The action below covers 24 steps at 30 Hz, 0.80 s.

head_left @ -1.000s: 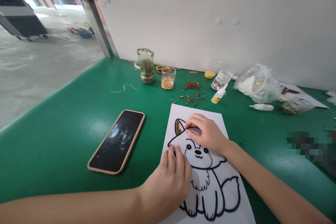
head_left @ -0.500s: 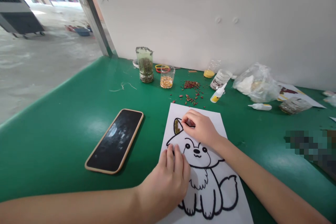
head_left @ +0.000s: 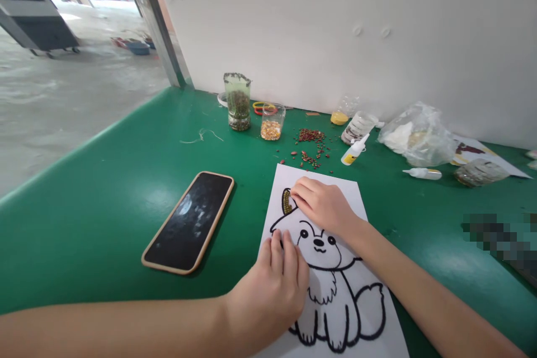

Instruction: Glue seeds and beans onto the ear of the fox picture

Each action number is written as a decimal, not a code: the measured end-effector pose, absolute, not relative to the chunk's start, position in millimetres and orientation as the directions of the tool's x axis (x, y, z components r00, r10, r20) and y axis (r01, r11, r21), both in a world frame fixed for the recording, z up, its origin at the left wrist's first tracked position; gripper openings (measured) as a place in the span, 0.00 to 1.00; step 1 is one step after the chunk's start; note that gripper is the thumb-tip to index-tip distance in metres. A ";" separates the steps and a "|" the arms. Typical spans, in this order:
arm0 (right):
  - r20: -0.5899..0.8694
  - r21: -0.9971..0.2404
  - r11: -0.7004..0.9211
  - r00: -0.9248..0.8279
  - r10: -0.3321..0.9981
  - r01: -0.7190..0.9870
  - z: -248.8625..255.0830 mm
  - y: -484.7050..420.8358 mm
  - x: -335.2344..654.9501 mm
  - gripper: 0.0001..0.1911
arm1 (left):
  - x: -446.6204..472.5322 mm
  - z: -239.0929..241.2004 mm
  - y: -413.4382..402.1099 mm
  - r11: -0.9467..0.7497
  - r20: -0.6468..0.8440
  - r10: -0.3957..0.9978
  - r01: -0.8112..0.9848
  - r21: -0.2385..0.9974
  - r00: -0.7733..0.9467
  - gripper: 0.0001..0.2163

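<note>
While the left hand (head_left: pixel 273 285) lies on the white paper (head_left: pixel 373 265), low in the middle of the frame, the right hand (head_left: pixel 322 206) is by the animal drawing's (head_left: pixel 319 243) ear, beside little green bits (head_left: pixel 286 203). Fingers hide each grip, so I cannot tell if they are apart or together.

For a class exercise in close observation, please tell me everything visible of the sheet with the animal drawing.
The white sheet looks like paper and lies flat on the green tabletop, its near edge out of view. Thick black outlines show a seated, fox-like animal with a tail. Small olive grains fill part of one ear; the other is hidden. The left hand appears to rest on the sheet; the right hand is at the grain-filled ear, contact unclear.
</note>
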State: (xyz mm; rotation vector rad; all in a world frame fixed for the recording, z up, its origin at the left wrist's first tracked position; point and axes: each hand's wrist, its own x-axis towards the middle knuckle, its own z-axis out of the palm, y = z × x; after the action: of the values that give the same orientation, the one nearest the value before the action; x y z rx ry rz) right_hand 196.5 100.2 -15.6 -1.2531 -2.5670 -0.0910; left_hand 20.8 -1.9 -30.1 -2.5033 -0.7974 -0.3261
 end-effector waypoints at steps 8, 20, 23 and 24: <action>0.241 0.049 0.650 -0.640 0.730 0.759 -12.9 99.0 195.6 0.10 | 20.5 -30.3 -1.5 -0.713 0.361 0.474 0.590 -0.378 0.803 0.17; 0.244 0.098 0.680 -0.680 0.691 0.727 -12.4 96.8 195.4 0.09 | 21.5 -29.7 -1.7 -0.718 0.369 0.475 0.594 -0.362 0.799 0.17; 0.243 0.080 0.689 -0.684 0.687 0.720 -11.5 96.0 195.6 0.09 | 21.4 -29.6 -1.8 -0.716 0.372 0.479 0.599 -0.358 0.795 0.16; 0.244 0.076 0.692 -0.686 0.685 0.718 -11.0 95.7 195.7 0.09 | 21.4 -29.5 -1.8 -0.719 0.372 0.477 0.597 -0.355 0.796 0.16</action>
State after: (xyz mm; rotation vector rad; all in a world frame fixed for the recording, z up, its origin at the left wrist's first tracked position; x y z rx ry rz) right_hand 195.7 95.7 -11.0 -1.1343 -2.7050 -0.2452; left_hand 21.4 -1.8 -29.5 -2.5206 -0.8034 -0.3517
